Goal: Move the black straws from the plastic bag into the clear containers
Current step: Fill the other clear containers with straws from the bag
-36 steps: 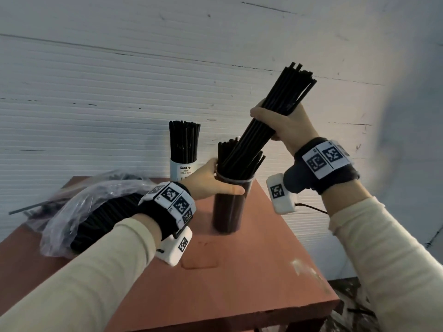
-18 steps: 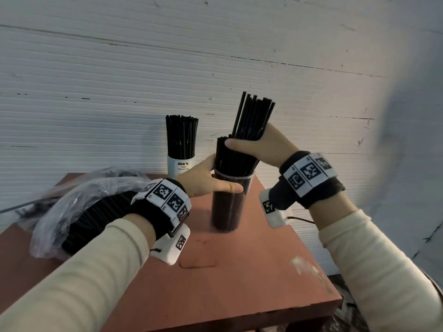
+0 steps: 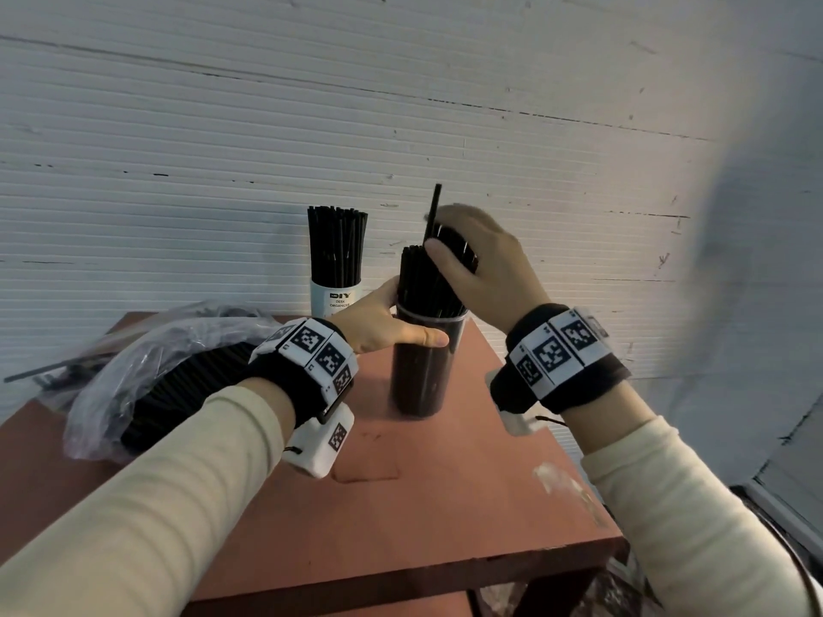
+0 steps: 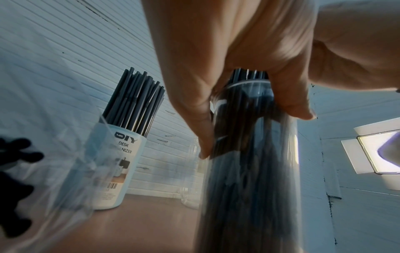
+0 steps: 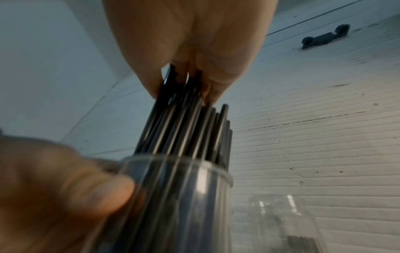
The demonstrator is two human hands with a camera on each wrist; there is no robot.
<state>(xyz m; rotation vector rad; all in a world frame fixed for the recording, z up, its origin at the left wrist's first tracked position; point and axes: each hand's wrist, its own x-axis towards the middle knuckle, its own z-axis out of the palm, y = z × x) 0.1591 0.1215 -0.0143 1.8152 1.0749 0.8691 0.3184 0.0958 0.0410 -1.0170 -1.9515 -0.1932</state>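
Note:
A clear container (image 3: 421,371) packed with black straws (image 3: 423,282) stands upright in the middle of the red-brown table (image 3: 445,505). My left hand (image 3: 401,331) grips it just below the rim, thumb across the front; the left wrist view shows the hand (image 4: 238,51) round the container (image 4: 249,171). My right hand (image 3: 463,260) sits on top of the bundle, fingers curled round the straw tops (image 5: 184,128) just above the rim (image 5: 173,162). One straw (image 3: 433,211) pokes up above that hand. The plastic bag (image 3: 147,376) with more black straws lies at the left.
A white-labelled container (image 3: 336,256) full of straws stands behind, by the white wall. An empty clear container (image 5: 281,222) shows behind the held one in the wrist views. Loose straws (image 3: 44,371) stick out past the bag. The table's right edge (image 3: 556,460) is close.
The right hand has lowered its tilted bundle of straws down into the container, until the hand sits on the straw tops. The left hand keeps its hold on the container.

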